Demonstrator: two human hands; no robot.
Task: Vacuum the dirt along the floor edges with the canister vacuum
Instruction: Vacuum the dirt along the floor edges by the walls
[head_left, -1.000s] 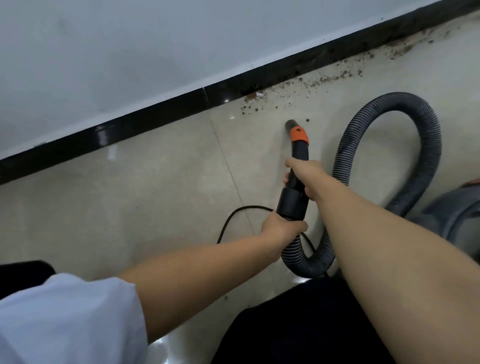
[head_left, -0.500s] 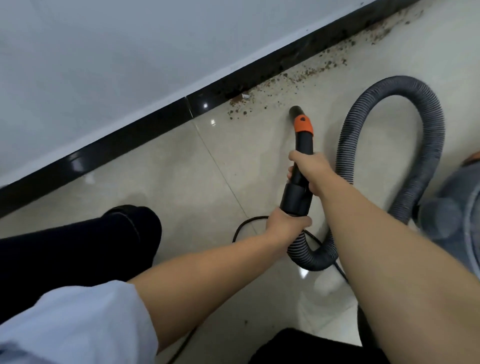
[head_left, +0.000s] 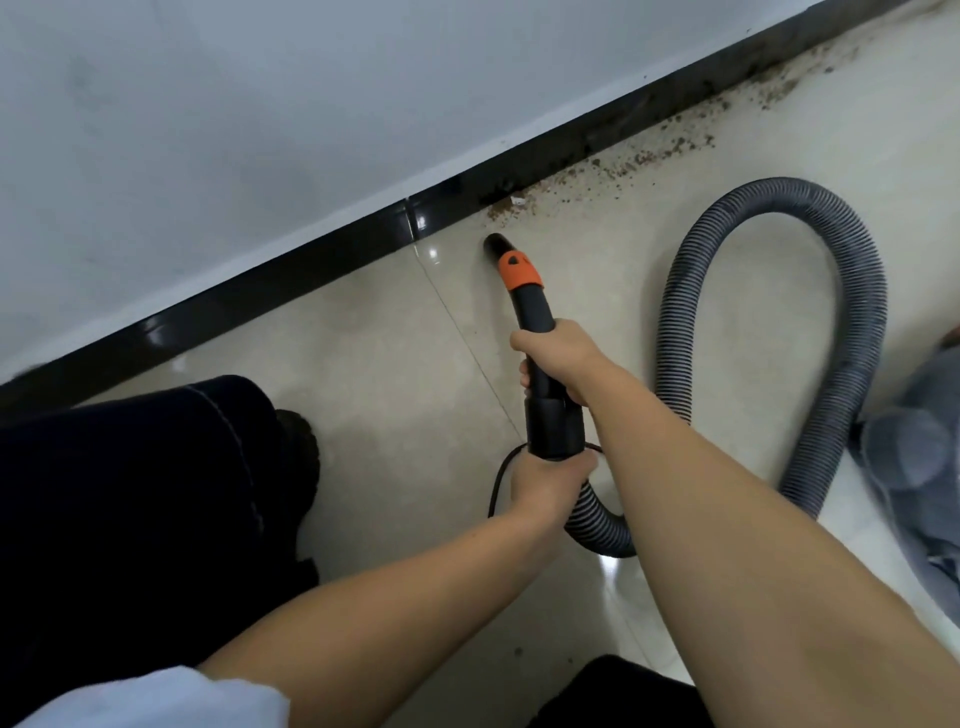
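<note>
A black vacuum nozzle with an orange collar (head_left: 519, 273) points at the floor just short of the black baseboard (head_left: 291, 275). My right hand (head_left: 558, 358) grips the nozzle tube midway. My left hand (head_left: 545, 480) grips the lower end where the grey ribbed hose (head_left: 852, 322) joins. Brown dirt (head_left: 623, 166) lies scattered along the baseboard, up and right of the nozzle tip. The hose loops to the right toward the grey canister (head_left: 924, 467), which is blurred at the frame edge.
My dark trouser leg and shoe (head_left: 208, 467) stand on the beige tiled floor (head_left: 395, 358) to the left of the nozzle. A thin black power cord (head_left: 501, 475) curves beside my left hand. The white wall (head_left: 260, 104) rises above the baseboard.
The nozzle tip has shifted left and closer to the baseboard, near the start of the dirt line. My left leg has stepped further forward into view.
</note>
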